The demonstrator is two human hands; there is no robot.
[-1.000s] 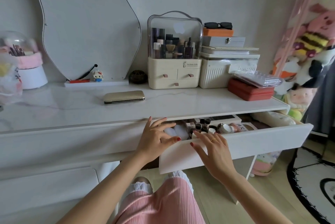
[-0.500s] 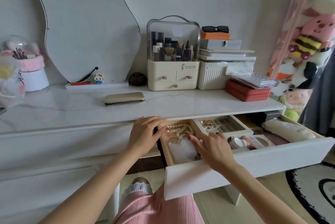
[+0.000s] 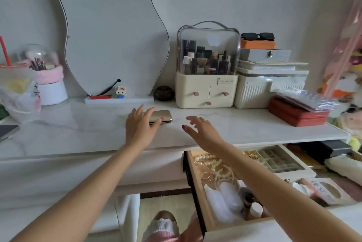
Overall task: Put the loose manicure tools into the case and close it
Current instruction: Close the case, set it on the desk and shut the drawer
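Case [image 3: 163, 116], gold and closed, lies flat on the counter [image 3: 244, 124]. Left hand [image 3: 140, 124] reaches over its left end, fingers [image 3: 149, 112] straight and loosely spread, thumb at its front edge. Right hand [image 3: 201, 129] hovers just beside, fingers spread, holding nothing.

Both forearms bare, no sleeves in view. Left hand [image 3: 140, 124]: red polish [image 3: 161, 118] on the thumbnail, the one nail that shows; no ring seen. Right hand [image 3: 201, 130]: thin gold ring [image 3: 204, 121] on one finger, which finger unclear in the blur; red polish on the thumbnail [image 3: 183, 127]. Nails are rounded and of medium length. Lower frame, between the arms: pink ribbed garment [image 3: 166, 236] over the lap, with a white lace or ruffled trim [image 3: 163, 225] above it. Footwear or anything else near the floor is too blurred to identify. No watch or bracelet on either wrist.
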